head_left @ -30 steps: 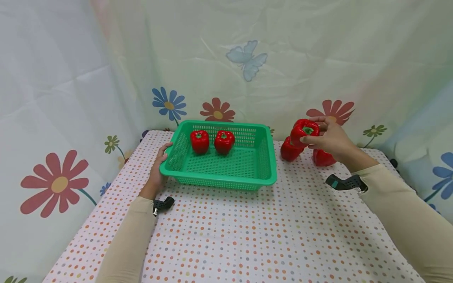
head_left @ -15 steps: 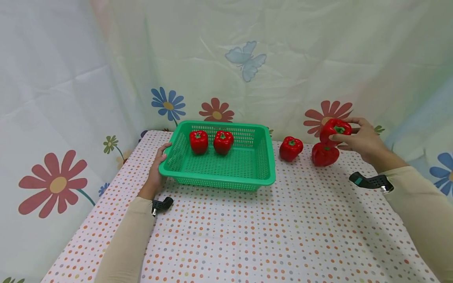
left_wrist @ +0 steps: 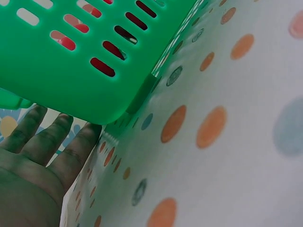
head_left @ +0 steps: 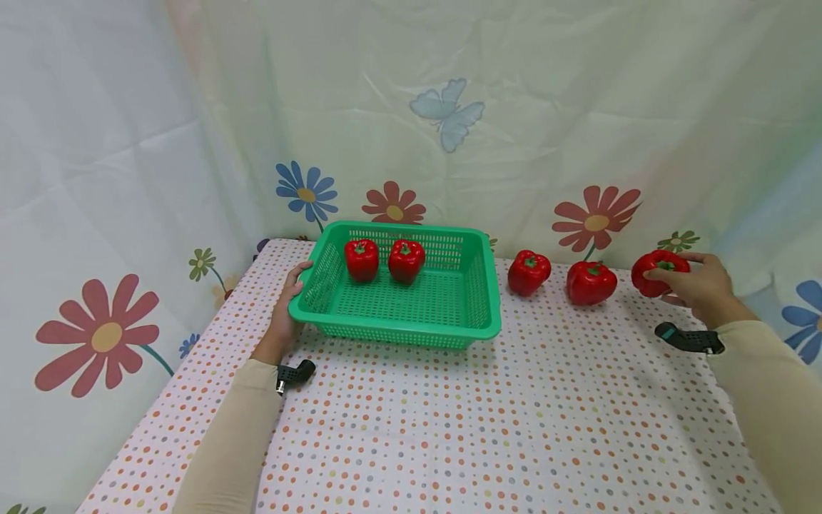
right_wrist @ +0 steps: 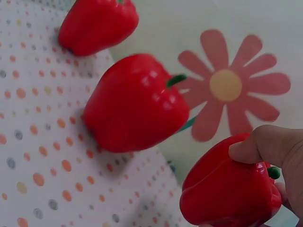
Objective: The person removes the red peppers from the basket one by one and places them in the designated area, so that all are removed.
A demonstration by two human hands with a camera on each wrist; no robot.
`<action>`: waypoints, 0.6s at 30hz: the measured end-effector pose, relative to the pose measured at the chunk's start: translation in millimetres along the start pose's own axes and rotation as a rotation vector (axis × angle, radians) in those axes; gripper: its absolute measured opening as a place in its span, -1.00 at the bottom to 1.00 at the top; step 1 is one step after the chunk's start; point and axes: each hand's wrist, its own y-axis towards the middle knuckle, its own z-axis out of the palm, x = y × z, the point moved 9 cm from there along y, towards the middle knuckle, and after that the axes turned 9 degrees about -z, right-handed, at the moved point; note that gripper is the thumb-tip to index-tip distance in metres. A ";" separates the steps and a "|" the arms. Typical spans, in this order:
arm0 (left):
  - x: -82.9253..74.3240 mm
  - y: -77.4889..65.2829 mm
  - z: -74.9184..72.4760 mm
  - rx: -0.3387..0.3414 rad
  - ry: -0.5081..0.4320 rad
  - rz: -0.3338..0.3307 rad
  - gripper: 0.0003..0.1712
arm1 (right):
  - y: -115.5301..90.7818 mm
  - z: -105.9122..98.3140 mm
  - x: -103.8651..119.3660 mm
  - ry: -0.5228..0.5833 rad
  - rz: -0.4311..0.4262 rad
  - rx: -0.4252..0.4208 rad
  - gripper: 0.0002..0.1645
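Note:
In the head view, a green plastic basket stands on the table with two red bell peppers, one on the left and one beside it, near its back wall. My left hand rests against the basket's left side; the left wrist view shows straight fingers touching its wall, the thumb out of sight. At the far right, my right hand grips a red bell pepper, thumb on its near side. The right wrist view shows that pepper with its green stem towards the palm.
Two more red bell peppers, one nearer the basket and one nearer my right hand, stand apart on the dotted tablecloth. A flower-printed curtain hangs directly behind the table.
My right hand has carried its pepper rightward, past the two standing peppers, and lowered it towards the table's far right. The left hand and basket have stayed put.

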 end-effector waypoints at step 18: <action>0.1 1.4 0.1 0.005 -0.001 0.004 -0.41 | 13.2 32.6 -41.9 -0.034 0.041 0.017 0.13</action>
